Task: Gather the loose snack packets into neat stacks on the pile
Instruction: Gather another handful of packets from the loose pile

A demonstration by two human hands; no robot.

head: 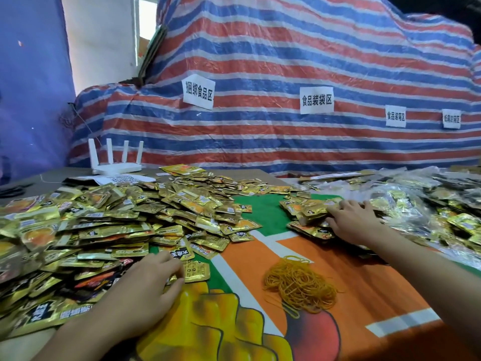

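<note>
The left hand (145,290) pinches the edge of a single gold foil snack packet (197,271) between curled fingers and thumb, at the near rim of the big heap of gold foil packets (104,217). The right hand (356,221) rests with fingers spread flat on a small stack of gold packets (308,213), farther across the orange-and-green printed table cover (364,282). A tangle of yellow rubber bands (299,285) lies between the hands.

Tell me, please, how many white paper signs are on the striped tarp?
4, all on the tarp: one sign at left above the router, one near the middle, two smaller ones side by side at right. More may lie beyond the right edge.
</note>
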